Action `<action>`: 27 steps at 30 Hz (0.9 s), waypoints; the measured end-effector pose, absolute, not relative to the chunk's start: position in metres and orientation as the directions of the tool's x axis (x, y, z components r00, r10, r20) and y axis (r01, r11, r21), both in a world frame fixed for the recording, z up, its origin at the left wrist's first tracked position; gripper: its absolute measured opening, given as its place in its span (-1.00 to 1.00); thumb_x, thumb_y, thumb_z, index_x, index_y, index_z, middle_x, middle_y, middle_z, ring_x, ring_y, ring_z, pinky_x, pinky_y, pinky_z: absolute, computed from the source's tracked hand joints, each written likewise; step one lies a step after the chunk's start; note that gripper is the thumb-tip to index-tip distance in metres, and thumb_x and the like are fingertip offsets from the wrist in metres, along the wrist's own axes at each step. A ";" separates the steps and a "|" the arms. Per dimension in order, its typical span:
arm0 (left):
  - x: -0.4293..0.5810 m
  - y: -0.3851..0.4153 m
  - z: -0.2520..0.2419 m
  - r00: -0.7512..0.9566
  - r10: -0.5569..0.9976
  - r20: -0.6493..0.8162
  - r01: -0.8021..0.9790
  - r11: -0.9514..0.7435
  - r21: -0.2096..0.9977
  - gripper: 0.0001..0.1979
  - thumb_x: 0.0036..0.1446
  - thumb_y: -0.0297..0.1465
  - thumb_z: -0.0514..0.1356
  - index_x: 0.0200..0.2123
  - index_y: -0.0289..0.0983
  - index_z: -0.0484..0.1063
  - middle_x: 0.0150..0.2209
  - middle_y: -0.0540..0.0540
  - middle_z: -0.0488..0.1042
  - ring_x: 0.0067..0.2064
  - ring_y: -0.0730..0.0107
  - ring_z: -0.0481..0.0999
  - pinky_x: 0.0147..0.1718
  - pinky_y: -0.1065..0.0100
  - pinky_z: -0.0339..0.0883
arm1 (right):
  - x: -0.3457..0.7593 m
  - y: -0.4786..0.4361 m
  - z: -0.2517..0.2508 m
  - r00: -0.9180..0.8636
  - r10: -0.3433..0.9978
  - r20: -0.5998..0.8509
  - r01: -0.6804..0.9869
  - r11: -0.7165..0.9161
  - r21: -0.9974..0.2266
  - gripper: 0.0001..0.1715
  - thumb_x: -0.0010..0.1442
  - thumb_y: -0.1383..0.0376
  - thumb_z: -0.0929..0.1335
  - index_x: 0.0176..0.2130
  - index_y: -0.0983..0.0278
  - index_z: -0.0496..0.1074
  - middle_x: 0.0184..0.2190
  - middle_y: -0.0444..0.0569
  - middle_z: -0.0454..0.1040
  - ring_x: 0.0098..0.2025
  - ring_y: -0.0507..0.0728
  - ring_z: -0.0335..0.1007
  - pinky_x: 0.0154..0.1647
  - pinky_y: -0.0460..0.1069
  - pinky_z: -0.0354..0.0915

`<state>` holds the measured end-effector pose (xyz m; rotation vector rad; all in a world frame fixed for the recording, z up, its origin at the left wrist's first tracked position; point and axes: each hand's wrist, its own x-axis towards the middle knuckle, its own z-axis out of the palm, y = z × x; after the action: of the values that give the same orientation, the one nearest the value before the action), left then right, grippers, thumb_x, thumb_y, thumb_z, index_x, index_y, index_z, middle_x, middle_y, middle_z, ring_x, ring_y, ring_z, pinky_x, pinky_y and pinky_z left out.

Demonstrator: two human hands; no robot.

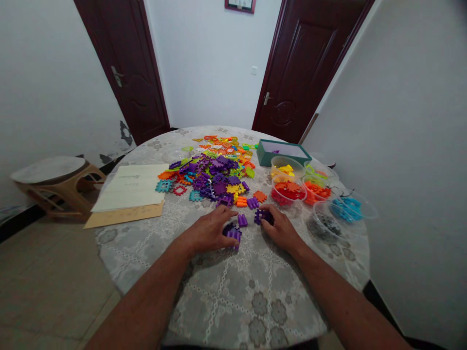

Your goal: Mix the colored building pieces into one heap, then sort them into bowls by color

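On the patterned tablecloth, my left hand (215,229) has its thumb and fingers spread around a small group of purple pieces (232,235). A ribbed purple piece (242,220) lies between my two hands. My right hand (274,222) has its fingers closed on a dark purple notched piece (260,217). Beyond them, another ribbed purple piece (252,203) lies beside an orange one (241,201). A large heap of purple pieces (219,177) spreads behind, mixed with teal, yellow, green and orange ones.
Clear tubs stand at the right, holding red pieces (288,191), orange pieces (315,192), blue pieces (346,209) and dark ones (324,225). A green box (283,151) stands behind them. Paper sheets (131,187) lie at the left, above a stool (54,180) beside the table.
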<state>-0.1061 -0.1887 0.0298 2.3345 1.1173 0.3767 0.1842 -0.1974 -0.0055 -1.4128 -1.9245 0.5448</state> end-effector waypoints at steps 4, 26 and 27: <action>-0.105 -0.192 0.031 0.606 0.794 -0.056 0.694 -0.492 0.526 -0.17 -0.02 -0.12 0.47 0.33 -0.02 0.35 0.22 -0.20 0.45 0.24 -0.11 0.46 0.20 0.04 0.35 | 0.182 -0.201 -0.005 -0.183 0.944 0.274 0.567 0.329 -0.755 -0.57 0.27 0.30 0.36 0.13 0.18 0.45 0.00 0.02 0.59 0.00 0.21 0.52 0.09 0.11 0.37; -0.087 -0.181 0.012 0.525 0.848 0.068 0.513 -0.380 0.770 -0.74 0.19 -0.30 0.31 -0.06 -0.23 0.54 -0.21 -0.04 0.57 -0.21 0.31 0.47 -0.18 0.32 0.26 | 0.156 -0.219 -0.002 -0.399 0.901 0.168 0.183 0.258 -0.949 -0.45 0.27 0.38 0.41 0.22 0.11 0.43 0.13 0.01 0.52 0.15 0.20 0.45 0.23 0.15 0.33; -0.087 -0.180 0.011 0.520 0.852 0.062 0.506 -0.365 0.781 -0.74 0.17 -0.29 0.32 -0.07 -0.24 0.55 -0.25 -0.03 0.57 -0.23 0.32 0.47 -0.21 0.32 0.26 | 0.156 -0.218 -0.002 -0.414 0.901 0.129 0.176 0.219 -0.960 -0.41 0.26 0.38 0.41 0.24 0.11 0.41 0.10 0.00 0.54 0.09 0.19 0.48 0.17 0.13 0.36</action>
<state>-0.0869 -0.1800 0.0113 2.0354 1.1027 0.6091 0.1562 -0.2180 -0.0018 -1.0060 -1.7575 1.2464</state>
